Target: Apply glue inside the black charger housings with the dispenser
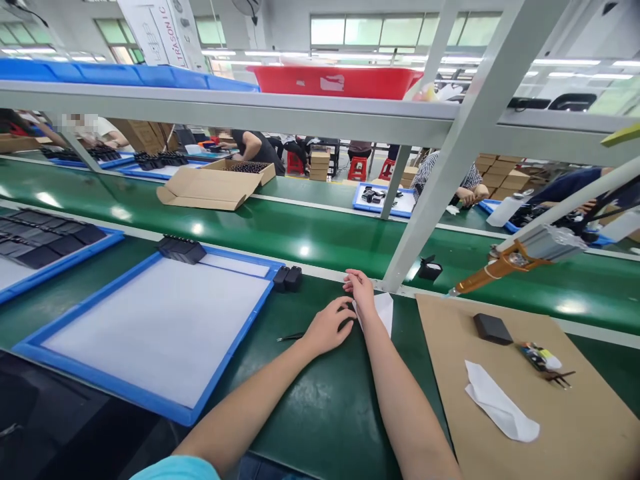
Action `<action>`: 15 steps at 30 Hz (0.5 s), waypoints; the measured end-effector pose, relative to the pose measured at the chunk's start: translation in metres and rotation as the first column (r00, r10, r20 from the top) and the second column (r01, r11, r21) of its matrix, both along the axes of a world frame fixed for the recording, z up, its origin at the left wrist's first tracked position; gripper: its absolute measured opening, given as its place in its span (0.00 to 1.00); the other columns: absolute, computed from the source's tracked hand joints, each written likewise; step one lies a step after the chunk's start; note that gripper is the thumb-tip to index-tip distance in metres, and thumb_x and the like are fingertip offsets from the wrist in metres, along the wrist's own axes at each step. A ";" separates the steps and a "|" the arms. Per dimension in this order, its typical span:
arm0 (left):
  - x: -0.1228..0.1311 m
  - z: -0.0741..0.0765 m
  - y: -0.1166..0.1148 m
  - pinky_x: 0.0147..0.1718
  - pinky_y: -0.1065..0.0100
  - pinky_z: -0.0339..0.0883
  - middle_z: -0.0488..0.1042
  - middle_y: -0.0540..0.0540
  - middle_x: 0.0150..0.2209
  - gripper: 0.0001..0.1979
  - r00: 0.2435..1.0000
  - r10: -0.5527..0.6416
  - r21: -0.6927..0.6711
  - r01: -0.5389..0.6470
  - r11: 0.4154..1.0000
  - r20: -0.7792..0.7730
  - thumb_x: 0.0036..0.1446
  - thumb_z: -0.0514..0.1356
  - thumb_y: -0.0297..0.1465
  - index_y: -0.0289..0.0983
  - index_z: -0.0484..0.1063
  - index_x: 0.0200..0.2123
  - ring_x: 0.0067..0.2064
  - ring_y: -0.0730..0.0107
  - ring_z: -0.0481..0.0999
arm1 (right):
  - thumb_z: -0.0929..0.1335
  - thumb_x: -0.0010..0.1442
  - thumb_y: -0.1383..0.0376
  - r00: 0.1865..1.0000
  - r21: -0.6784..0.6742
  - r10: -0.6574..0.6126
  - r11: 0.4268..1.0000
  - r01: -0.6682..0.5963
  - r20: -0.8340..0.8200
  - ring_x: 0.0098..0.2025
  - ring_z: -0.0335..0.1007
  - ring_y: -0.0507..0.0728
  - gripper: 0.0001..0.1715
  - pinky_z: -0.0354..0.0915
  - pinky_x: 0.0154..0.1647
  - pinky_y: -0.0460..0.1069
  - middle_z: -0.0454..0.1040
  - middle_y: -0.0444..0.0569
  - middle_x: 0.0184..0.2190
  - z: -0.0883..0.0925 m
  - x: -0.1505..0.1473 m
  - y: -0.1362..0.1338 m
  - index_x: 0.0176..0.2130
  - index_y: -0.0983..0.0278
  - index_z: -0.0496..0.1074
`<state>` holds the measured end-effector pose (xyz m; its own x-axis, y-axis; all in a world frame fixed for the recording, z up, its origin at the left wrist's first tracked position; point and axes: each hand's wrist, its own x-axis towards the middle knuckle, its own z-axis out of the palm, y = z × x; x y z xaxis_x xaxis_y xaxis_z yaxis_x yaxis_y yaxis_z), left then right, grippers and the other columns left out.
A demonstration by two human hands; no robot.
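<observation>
My left hand [329, 327] rests low over the green bench, fingers curved and thumb apart, with a dark gap between them. Its fingertips come close to a white sheet of paper [384, 312], which lies partly under my right wrist. Just beyond, my right hand [361, 291] is turned to the left with its fingers loosely extended. I see nothing held in either hand. A thin dark tool with a metal tip, like tweezers [290, 338], pokes out beside my left wrist. Two small black cases [288, 279] stand by the tray's corner.
Left of my arms lies a blue-rimmed tray [235, 340] carrying several black cases [181, 250]. On cardboard [450, 400] at right are a black block [493, 329], a circuit board [540, 357] and white paper [500, 403]. An orange-tipped tool [493, 270] and a post [435, 200] obstruct the right side.
</observation>
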<state>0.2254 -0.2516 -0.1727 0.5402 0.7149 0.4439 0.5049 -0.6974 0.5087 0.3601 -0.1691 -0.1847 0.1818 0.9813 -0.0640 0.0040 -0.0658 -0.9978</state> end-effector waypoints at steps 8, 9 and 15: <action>-0.003 -0.002 0.005 0.54 0.54 0.66 0.69 0.42 0.54 0.10 0.996 -0.029 -0.076 0.023 0.997 -0.082 0.57 0.58 0.26 0.39 0.75 0.42 0.56 0.57 0.69 | 0.66 0.63 0.57 0.998 -0.022 0.031 0.999 -0.033 -0.059 0.46 0.72 0.57 0.20 0.72 0.46 0.56 0.71 0.52 0.48 -0.001 -0.004 0.001 0.51 0.66 0.68; -0.002 -0.002 0.003 0.53 0.54 0.65 0.70 0.42 0.53 0.10 0.994 -0.042 -0.083 0.034 0.996 -0.101 0.57 0.59 0.26 0.39 0.75 0.42 0.55 0.56 0.69 | 0.66 0.63 0.57 0.998 -0.024 0.038 0.999 -0.040 -0.057 0.46 0.72 0.57 0.20 0.72 0.46 0.56 0.71 0.52 0.48 -0.001 -0.005 0.001 0.51 0.65 0.68; -0.004 -0.001 0.004 0.53 0.54 0.64 0.72 0.44 0.51 0.11 0.990 -0.076 -0.110 0.062 0.992 -0.122 0.56 0.59 0.25 0.39 0.74 0.43 0.53 0.58 0.69 | 0.66 0.63 0.57 0.998 -0.039 0.051 0.998 -0.052 -0.028 0.47 0.71 0.57 0.21 0.71 0.46 0.56 0.71 0.52 0.49 -0.003 -0.008 0.002 0.51 0.65 0.68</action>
<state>0.2218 -0.2475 -0.1739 0.6366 0.7134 0.2930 0.5220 -0.6782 0.5172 0.3524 -0.1670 -0.1875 0.1289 0.9859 -0.1069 -0.0188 -0.1053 -0.9943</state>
